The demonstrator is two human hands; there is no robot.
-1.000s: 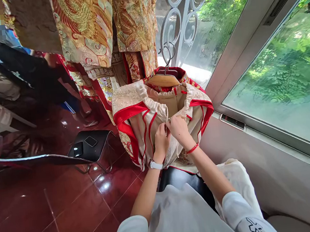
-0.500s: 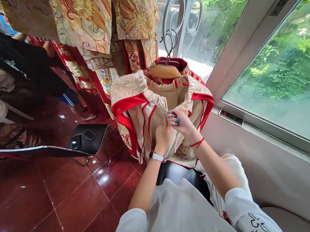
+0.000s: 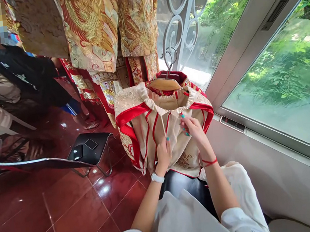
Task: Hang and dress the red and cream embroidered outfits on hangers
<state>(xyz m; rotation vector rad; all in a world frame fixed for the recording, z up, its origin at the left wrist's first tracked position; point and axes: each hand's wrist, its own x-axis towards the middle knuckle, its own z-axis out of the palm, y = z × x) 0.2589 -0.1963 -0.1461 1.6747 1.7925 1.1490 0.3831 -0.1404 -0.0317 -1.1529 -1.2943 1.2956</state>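
Observation:
In front of me a cream garment with red trim [image 3: 130,94] hangs on a wooden hanger [image 3: 165,84], its neckline gathered into ruffles. My left hand [image 3: 164,155] is closed on a thin cream drawstring [image 3: 164,127], which runs taut down from the front of the neckline. Just below the right side of the neckline, my right hand [image 3: 194,129] has its fingers curled in a pinch. Whatever it may hold is too small to make out. Behind the cream garment, a red collar [image 3: 187,80] of another garment shows.
Gold embroidered garments [image 3: 90,30] hang at the back. A black chair [image 3: 99,153] on the left carries two dark flat objects. A person in a black shirt [image 3: 25,74] stands beyond it. The window frame [image 3: 241,44] and sill close off the right side.
My hands were together at the front of the neckline and have moved apart. The left drew down with the drawstring, the right went outward to the right. The neckline is now closer together in front.

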